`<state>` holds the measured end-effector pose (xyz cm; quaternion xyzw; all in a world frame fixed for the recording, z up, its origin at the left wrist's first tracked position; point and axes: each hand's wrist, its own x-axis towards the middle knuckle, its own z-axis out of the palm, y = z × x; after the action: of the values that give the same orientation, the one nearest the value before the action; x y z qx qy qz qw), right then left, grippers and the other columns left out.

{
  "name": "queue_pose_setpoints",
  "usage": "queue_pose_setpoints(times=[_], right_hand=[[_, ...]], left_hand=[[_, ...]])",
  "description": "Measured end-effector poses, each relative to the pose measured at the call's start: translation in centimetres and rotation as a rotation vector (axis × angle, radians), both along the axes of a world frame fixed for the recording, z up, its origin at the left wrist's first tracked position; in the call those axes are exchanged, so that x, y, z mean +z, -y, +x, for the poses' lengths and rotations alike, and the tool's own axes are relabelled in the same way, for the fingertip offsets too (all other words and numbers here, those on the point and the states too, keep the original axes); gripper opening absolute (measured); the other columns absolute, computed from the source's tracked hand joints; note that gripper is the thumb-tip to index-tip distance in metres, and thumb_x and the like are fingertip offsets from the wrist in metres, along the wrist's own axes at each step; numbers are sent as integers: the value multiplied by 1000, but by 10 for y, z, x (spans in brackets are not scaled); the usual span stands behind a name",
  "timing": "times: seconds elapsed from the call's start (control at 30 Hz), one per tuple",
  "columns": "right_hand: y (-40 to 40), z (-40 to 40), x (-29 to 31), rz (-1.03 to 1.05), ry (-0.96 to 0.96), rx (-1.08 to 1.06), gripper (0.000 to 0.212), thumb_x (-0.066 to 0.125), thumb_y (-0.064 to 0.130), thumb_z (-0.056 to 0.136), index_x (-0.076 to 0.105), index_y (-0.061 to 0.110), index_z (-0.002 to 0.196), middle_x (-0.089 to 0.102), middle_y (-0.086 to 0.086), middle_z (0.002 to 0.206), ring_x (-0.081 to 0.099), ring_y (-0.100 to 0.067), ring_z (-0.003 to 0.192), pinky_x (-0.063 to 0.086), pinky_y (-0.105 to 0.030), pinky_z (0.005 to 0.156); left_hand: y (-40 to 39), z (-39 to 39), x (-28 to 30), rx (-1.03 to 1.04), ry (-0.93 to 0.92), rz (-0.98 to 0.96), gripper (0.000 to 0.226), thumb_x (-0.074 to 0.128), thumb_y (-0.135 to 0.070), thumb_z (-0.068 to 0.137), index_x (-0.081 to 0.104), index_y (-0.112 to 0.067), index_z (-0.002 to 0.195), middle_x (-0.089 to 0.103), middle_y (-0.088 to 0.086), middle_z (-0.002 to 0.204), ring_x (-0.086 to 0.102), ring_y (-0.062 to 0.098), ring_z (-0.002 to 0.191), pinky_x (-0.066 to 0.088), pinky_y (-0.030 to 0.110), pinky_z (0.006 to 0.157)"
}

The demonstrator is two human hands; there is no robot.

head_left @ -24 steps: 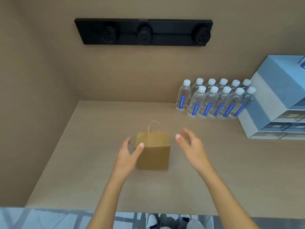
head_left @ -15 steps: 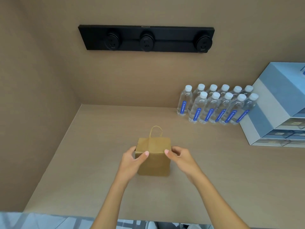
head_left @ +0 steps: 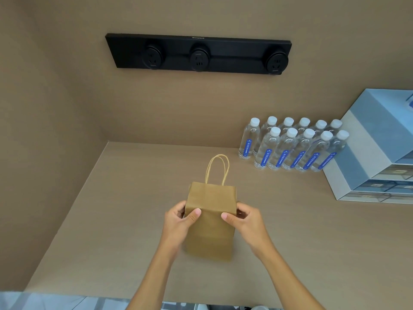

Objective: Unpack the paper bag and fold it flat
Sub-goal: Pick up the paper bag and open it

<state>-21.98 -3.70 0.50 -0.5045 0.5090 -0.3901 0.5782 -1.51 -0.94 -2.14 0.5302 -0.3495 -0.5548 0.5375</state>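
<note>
Paper bag (head_left: 211, 218) on the counter (head_left: 134, 198), roughly centre, well apart from the water bottles (head_left: 290, 148) at the back right and the stacked boxes (head_left: 368, 153) beside them; power strip (head_left: 199, 54) on the wall above, not involved.

Progress: early, by the look of it; nothing from the bag lies on the counter; the mouth is turned away from the camera, so contents cannot be seen; the bag holds its boxy shape, not flattened; twisted handles (head_left: 218, 168) stick out from the far end. Unpacking not yet done, folding not yet done; whether the bag stands tilted or is lifted off the surface, cannot tell, though its near end looks blurred.

Left hand (head_left: 178, 222) on the bag's left edge; thumb (head_left: 194, 214) laid over the near face, the other fingers curled round the side, mostly hidden; a pinch on the paper, not a fist.

Right hand (head_left: 245, 220) mirrors it on the right edge; thumb (head_left: 226, 215) pressed on the near face, remaining fingers bent round the side wall; closed on the paper.

Both grips sit near the upper part of the bag, either side of it; likely next need is getting at the opening.
</note>
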Motion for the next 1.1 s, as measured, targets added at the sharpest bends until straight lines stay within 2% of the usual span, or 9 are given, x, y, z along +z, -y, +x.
queue_pose_setpoints(times=[0.3, 0.43, 0.5, 0.57, 0.7, 0.8, 0.87, 0.97, 1.1], right_hand=[[2, 4, -5, -90, -23, -70, 9, 72, 7, 84, 79, 7, 90, 64, -20, 108, 66, -27, 98, 54, -44, 83], [2, 6, -11, -211, -266, -72, 18, 66, 2, 85, 65, -13, 74, 51, -16, 80, 50, -25, 68, 36, -29, 61], [-1, 7, -10, -320, -375, -88, 23, 62, -2, 85, 57, -7, 63, 45, -1, 72, 43, -16, 64, 31, -22, 57], [-4, 9, -10, -411, -443, -90, 24, 59, -2, 86, 61, 7, 63, 51, 5, 76, 49, -18, 71, 34, -19, 61], [-13, 14, -19, -424, -455, -102, 13, 61, 8, 92, 71, 8, 83, 59, 6, 84, 56, -21, 81, 43, -26, 66], [-22, 19, -21, -444, -468, -70, 18, 58, 5, 93, 71, 12, 102, 63, 4, 93, 60, -17, 89, 46, -22, 72], [-28, 24, -20, -453, -480, -45, 29, 55, 0, 90, 68, 19, 108, 64, 5, 98, 60, -10, 94, 46, -14, 77], [-36, 34, -14, -301, -362, -54, 37, 50, 1, 91, 67, 33, 92, 64, 14, 90, 61, -11, 89, 48, -10, 71], [-47, 41, -11, -391, -391, 40, 47, 48, 5, 91, 57, 45, 115, 58, 26, 107, 58, -9, 105, 50, -23, 87]], left_hand=[[14, -8, 2, 34, 32, 22, 11, 71, -20, 84, 78, -12, 87, 79, 6, 85, 72, 18, 77, 58, 30, 67], [24, -13, 4, 46, 160, -18, 18, 64, -12, 87, 78, -21, 80, 77, -10, 75, 66, 4, 70, 50, 15, 63], [30, -15, 7, 74, 202, -35, 19, 66, -9, 86, 79, -22, 82, 78, -11, 77, 66, 3, 72, 48, 12, 65], [33, -17, 8, 112, 235, -21, 18, 72, -8, 83, 78, -17, 97, 79, -5, 92, 69, 10, 85, 49, 14, 72], [19, -29, 14, 118, 412, 17, 69, 83, -21, 76, 52, -18, 137, 51, -7, 133, 52, 7, 120, 37, 4, 95], [-2, -41, 24, 65, 559, -38, 94, 85, -39, 66, 39, -27, 148, 34, -17, 141, 33, -4, 132, 25, 14, 106], [-12, -46, 33, -3, 424, -80, 93, 85, -39, 62, 41, -30, 144, 45, -15, 144, 41, -1, 134, 32, 20, 109], [-25, -50, 43, -83, 191, -126, 80, 82, -26, 72, 45, -13, 141, 62, 1, 136, 56, 16, 129, 47, 40, 108], [-33, -48, 56, -35, 100, -42, 49, 64, -36, 88, 58, -22, 134, 70, -5, 127, 60, 10, 124, 48, 27, 104]])
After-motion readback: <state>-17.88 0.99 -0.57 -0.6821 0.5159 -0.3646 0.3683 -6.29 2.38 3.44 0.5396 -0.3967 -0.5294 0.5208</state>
